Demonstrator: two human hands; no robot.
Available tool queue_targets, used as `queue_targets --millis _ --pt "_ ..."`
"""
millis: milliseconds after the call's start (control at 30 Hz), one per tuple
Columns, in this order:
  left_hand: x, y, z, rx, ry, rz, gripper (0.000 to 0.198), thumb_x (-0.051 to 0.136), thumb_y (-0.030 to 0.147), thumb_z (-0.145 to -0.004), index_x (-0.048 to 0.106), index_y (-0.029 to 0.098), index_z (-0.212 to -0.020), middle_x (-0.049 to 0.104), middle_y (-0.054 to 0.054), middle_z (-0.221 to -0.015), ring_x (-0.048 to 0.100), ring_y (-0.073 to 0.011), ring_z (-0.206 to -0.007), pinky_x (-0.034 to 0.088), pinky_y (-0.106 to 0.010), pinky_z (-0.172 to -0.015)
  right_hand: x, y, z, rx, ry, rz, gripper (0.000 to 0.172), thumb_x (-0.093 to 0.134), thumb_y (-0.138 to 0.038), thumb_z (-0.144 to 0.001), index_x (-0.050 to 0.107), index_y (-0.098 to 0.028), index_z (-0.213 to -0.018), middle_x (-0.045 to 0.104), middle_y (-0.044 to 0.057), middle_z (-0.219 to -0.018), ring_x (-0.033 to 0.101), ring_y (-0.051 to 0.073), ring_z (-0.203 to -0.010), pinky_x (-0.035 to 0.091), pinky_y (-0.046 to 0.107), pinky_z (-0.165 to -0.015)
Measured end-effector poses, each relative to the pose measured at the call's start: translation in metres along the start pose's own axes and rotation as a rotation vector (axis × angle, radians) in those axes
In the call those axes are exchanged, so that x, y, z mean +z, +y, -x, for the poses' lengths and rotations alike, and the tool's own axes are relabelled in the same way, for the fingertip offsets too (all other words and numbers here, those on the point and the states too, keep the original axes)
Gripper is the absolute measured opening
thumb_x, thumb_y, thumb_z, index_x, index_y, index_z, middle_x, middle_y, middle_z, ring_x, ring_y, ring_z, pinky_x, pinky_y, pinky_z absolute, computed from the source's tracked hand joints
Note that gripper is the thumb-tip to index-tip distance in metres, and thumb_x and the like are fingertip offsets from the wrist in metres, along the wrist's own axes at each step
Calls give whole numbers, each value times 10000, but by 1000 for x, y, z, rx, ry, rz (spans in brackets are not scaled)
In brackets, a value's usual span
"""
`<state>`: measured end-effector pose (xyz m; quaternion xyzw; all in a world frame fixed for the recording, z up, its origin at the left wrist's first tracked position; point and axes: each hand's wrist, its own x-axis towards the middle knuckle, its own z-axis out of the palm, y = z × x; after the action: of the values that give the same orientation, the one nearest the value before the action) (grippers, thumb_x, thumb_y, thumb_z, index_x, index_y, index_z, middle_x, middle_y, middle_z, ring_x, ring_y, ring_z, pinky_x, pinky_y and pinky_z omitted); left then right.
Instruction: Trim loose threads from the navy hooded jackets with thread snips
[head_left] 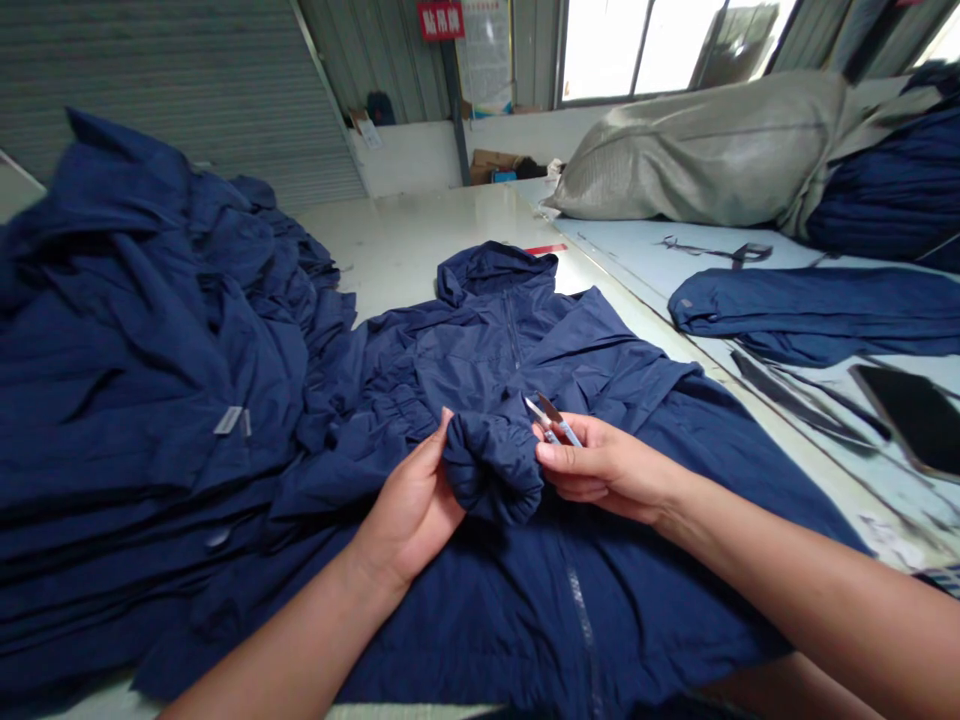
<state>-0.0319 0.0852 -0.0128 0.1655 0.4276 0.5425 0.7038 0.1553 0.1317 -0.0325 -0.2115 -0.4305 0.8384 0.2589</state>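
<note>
A navy hooded jacket (517,340) lies spread out in front of me, its hood at the far end and its zipper running down the middle. Its gathered sleeve cuff (495,470) is raised between my two hands. My left hand (416,500) grips the cuff from the left, thumb on top. On the other side, my right hand (600,465) is closed around small thread snippers (553,420), whose two pointed blades stick up apart from each other. The right fingers also touch the cuff's edge; whether they pinch the fabric is hidden.
Navy garments (150,380) are heaped high on the left. To the right lie a folded navy garment (817,310), a phone (911,415) and dark strips (806,400). Farther back rests a large grey-beige sack (705,150) beside more navy cloth (892,190).
</note>
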Motion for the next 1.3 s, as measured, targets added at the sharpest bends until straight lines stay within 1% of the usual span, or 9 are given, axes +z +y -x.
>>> queue_targets --millis 100,200,333,433,767,933,1033,1133,1300 --pt "-5 -3 1 134 55 -143 391 491 514 -951 618 206 -1155 710 -81 -1063 669 -250 -1047 543 -405 -934 4 0 1 -56 52 74 417 821 -423 -724 488 -195 -830 348 -131 -516 177 10 -388 107 163 -355" --pt "-14 -3 2 619 -14 -523 542 664 629 -791 585 299 -1214 600 -51 -1237 569 -250 -1189 480 -402 -1007 7 -1 2 -139 150 169 408 820 -432 -722 514 -185 -830 365 -120 -529 221 16 -400 129 166 -362" --pt "-19 5 7 1144 -146 -1238 167 751 173 -799 719 277 -925 602 -23 -1208 503 -216 -1187 402 -384 -1040 4 -3 3 -202 170 267 368 808 -420 -744 540 -176 -811 378 -107 -544 258 24 -426 169 170 -381" --pt "-17 9 12 1387 -106 -1412 322 632 -47 -791 710 261 -848 671 -5 -961 527 -194 -1049 423 -382 -973 -1 -3 5 -218 121 287 334 751 -443 -807 548 -178 -805 376 -101 -554 251 31 -435 185 176 -394" --pt "-18 13 23 1717 -68 -1547 295 676 -15 -769 681 261 -874 669 -4 -831 548 -192 -899 492 -360 -840 -9 -11 13 -143 84 274 325 819 -361 -748 637 -176 -944 504 -62 -677 322 31 -486 213 175 -426" --pt "-18 11 20 1642 -152 -1477 273 617 -24 -803 615 244 -857 640 -1 -870 586 -157 -843 501 -328 -781 -10 -16 15 -105 76 217 410 861 -273 -679 674 -178 -1031 556 -47 -707 398 35 -514 242 165 -437" --pt "-21 8 12 1439 -287 -1334 302 790 230 -770 588 252 -993 636 -44 -1034 604 -204 -971 502 -370 -857 -12 -17 15 -113 80 222 401 856 -272 -684 680 -171 -1030 590 -29 -731 454 45 -540 271 159 -453" --pt "-24 8 4 1091 -298 -1060 626 699 655 -733 553 249 -1187 609 -99 -1178 589 -261 -1088 489 -387 -918 -13 -19 15 -124 68 188 393 856 -276 -681 686 -174 -1021 616 -15 -775 470 44 -545 275 156 -452" --pt "-19 10 1 371 -253 -955 216 624 409 -885 678 205 -932 679 -37 -895 641 -203 -883 507 -312 -845 -16 -22 17 -85 11 132 408 863 -269 -662 694 -180 -1022 618 -15 -785 506 52 -557 306 153 -460"
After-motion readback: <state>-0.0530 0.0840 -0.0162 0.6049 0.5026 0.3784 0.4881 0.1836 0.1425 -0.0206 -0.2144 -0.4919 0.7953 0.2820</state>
